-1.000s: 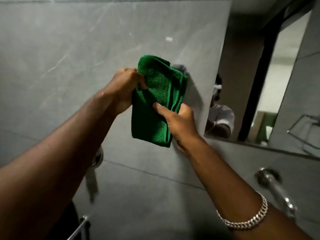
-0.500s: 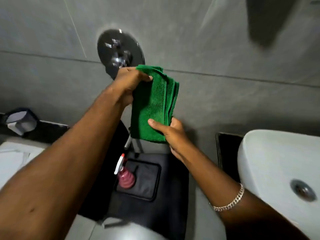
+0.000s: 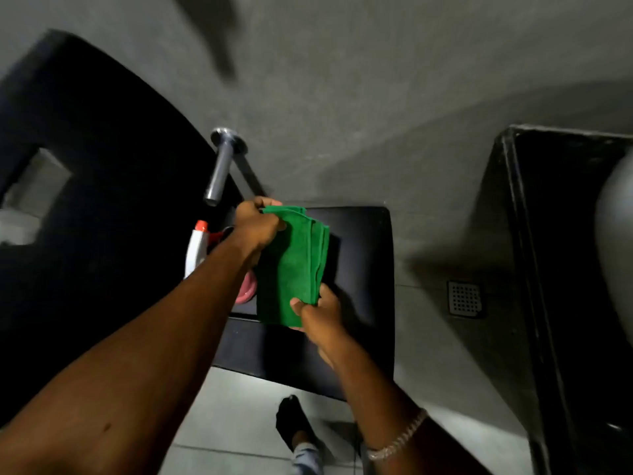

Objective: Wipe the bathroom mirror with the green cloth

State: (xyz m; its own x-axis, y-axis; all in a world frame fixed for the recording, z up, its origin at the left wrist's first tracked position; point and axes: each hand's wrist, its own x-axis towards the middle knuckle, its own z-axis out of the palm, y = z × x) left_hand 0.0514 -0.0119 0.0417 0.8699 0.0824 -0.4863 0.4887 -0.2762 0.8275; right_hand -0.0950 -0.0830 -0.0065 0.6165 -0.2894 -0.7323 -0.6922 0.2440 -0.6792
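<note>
Cloth folded, long axis vertical, held between both hands: left hand pinching the top edge, right hand pinching the bottom corner. Camera faces down; mirror out of frame, presumably above, so the cloth must be raised.

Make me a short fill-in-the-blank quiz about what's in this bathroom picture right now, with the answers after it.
1. Both hands hold a folded cloth whose colour is ____.
2. The left hand grips the cloth's ____ end, the right hand the opposite one.
3. The spray bottle has a nozzle tip coloured ____.
4. A chain bracelet sits on the ____ wrist.

Answers: green; top; red; right
</note>
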